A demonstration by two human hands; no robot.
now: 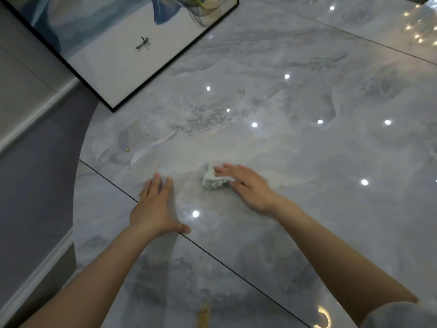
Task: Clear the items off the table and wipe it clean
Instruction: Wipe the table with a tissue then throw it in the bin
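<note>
Bench (307, 143) of glossy grey marble fills most of the frame, its rounded edge curving down the left side, with a dark seam running diagonally from the left edge toward the bottom. A wadded white cloth (216, 179) lies on it just right of centre. The right hand (246, 185) lies flat on top of the cloth, fingers (221, 170) straight and close together, pressing down on it rather than curling round it; the thumb lies along the cloth's near edge. Its forearm reaches in from the lower right corner. The left hand (155, 209) rests palm-down on the bare bench just left of the cloth and apart from it, fingers extended and slightly spread, thumb stuck out toward the seam. Its forearm comes up from the lower left. Small yellowish crumbs (128, 149) dot the bench near its left edge, and a heap of similar bits (204, 314) lies at the bottom of the frame. A black-framed picture (113, 43) occupies the upper left.
</note>
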